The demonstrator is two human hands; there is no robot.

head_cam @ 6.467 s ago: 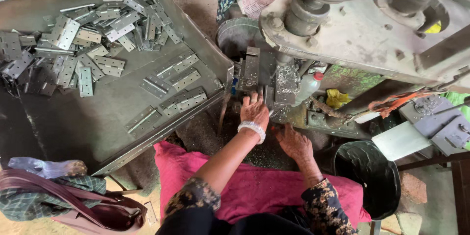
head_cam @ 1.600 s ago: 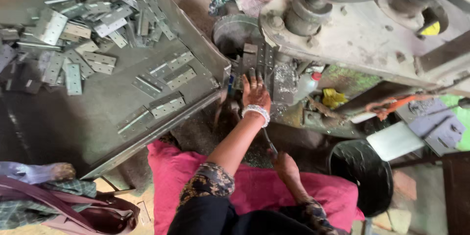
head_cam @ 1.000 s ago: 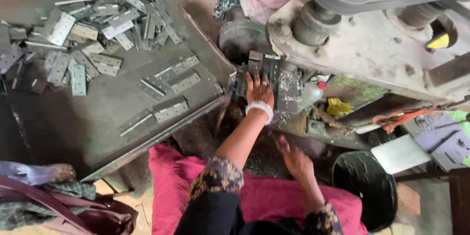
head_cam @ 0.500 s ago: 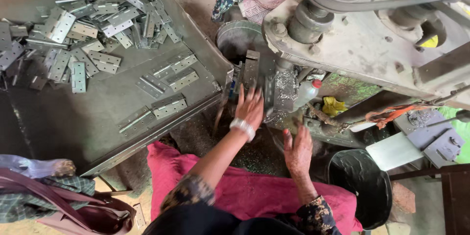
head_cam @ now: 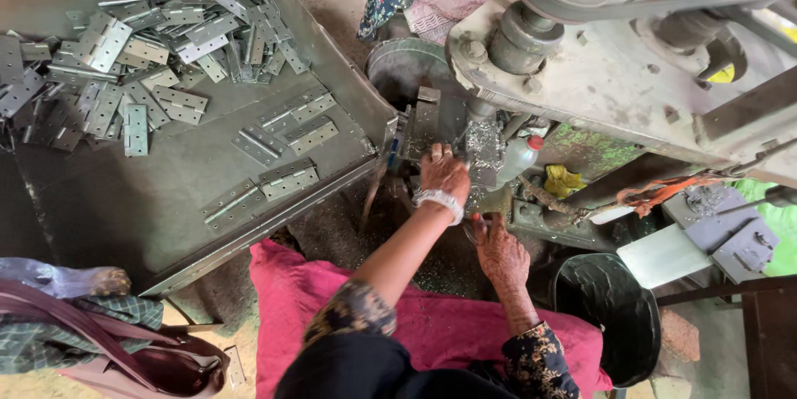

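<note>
the left hand (head_cam: 444,173) presses curled fingers on a stiff, thin, sharp-edged metal hinge plate (head_cam: 422,127) at the press (head_cam: 614,75), best gripped by its edges; right hand (head_cam: 501,251) rests loosely spread just below

Left of left hand (head_cam: 444,173): sloped metal tray (head_cam: 124,200), bare at its lower part; hinges (head_cam: 286,179) scattered above.
Ahead: press machine (head_cam: 614,75) blocks passage.
Right of right hand (head_cam: 501,254): black bucket (head_cam: 606,316) stands close.

Grey metal hinge plate (head_cam: 422,127) stood upright at the press bed's (head_cam: 531,220) front edge, w/ left hand (head_cam: 444,175) touching it; shiny shavings alongside.
</note>
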